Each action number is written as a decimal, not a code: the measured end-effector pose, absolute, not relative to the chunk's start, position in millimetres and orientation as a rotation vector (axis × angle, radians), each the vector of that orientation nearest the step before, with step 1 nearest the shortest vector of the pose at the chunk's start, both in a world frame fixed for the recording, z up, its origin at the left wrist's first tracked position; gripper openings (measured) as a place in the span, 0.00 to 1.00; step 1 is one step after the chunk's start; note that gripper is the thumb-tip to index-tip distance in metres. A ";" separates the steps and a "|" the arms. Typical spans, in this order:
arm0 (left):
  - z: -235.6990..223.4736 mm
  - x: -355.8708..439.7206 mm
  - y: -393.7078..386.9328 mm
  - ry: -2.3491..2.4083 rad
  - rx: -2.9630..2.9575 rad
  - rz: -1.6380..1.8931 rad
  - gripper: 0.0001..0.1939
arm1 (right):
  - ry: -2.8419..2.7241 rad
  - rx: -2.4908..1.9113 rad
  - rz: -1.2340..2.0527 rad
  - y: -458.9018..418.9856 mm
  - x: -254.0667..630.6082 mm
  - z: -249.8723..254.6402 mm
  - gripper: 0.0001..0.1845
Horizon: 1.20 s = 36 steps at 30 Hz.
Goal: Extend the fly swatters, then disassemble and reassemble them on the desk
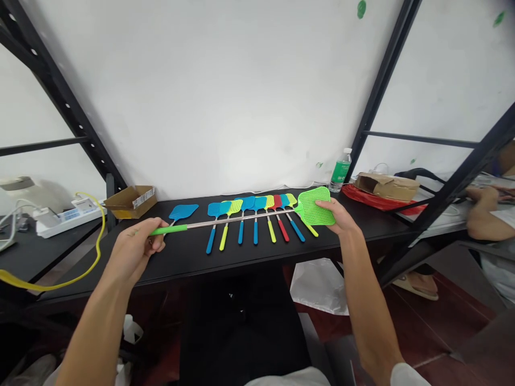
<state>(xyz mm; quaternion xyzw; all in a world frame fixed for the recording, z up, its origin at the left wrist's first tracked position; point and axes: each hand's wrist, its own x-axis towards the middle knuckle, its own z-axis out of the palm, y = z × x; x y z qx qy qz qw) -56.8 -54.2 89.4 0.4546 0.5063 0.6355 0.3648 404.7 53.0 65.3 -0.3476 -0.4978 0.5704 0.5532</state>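
A green fly swatter [316,206] with a long metal rod is held level above the black shelf, its rod drawn out. My left hand [139,244] is closed round its green handle at the left end. With my right hand [340,215] I pinch the right edge of its perforated head, thumb on the front. Behind and below the rod lies a row of several blue, yellow and red fly swatters [255,230], heads toward the wall and handles toward me. Apart from the row, a blue fly swatter [184,211] lies near my left hand, its handle partly hidden.
An open cardboard box [131,202] sits at the shelf's left. A water bottle [340,170] stands at the back right, near a cardboard piece [388,188] on red plastic. A yellow cable [97,249] crosses the left side near a power strip [70,219]. Another person's arm [485,214] shows far right.
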 end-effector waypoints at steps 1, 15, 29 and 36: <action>88.9 -60.9 -55.6 1.338 1.223 1.573 0.11 | -1.189 -0.834 1.350 52.9 407.0 65.4 0.14; 90.1 -107.4 -70.5 1.619 1.655 0.891 0.16 | -1.387 -0.830 1.602 39.0 420.7 56.8 0.23; 91.8 -48.7 -63.8 1.402 1.811 0.773 0.17 | -1.526 -0.863 1.569 38.7 394.0 62.4 0.21; 93.7 -47.0 -67.8 1.400 1.778 0.830 0.16 | -1.499 -0.833 1.577 38.4 389.8 63.2 0.19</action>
